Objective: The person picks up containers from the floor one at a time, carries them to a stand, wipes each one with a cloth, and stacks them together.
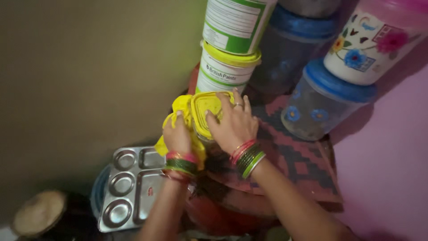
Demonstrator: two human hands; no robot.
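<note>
Left hand: the left hand [177, 136] is wrapped around a yellow cloth [180, 117], fingers closed on it, pressing the cloth against the side of a small container, seemingly so the fabric rubs its wall.
Right hand: the right hand [232, 122] is spread over the container with yellow lid [206, 112], fingers curled over the lid's rim, gripping it; this hold looks meant to steady the container against the push of the cloth.
Container: held between both hands, tilted toward the person, just above a patterned red and dark mat [294, 151] that covers the surface.
Stack behind: two white tubs with green labels [228, 49] stand one on the other just behind the hands, the lower with a yellow lid.
Jars: clear jars with blue lids [323, 105] and a flowered white jar [372, 47] stand to the right, stacked close, probably to save room.
Tray: a steel compartment tray [131, 187] lies lower left, below the left wrist, its compartments bare.
Lower left: a round dark vessel [40, 214] sits near the tray; its contents are too dim to tell.
</note>
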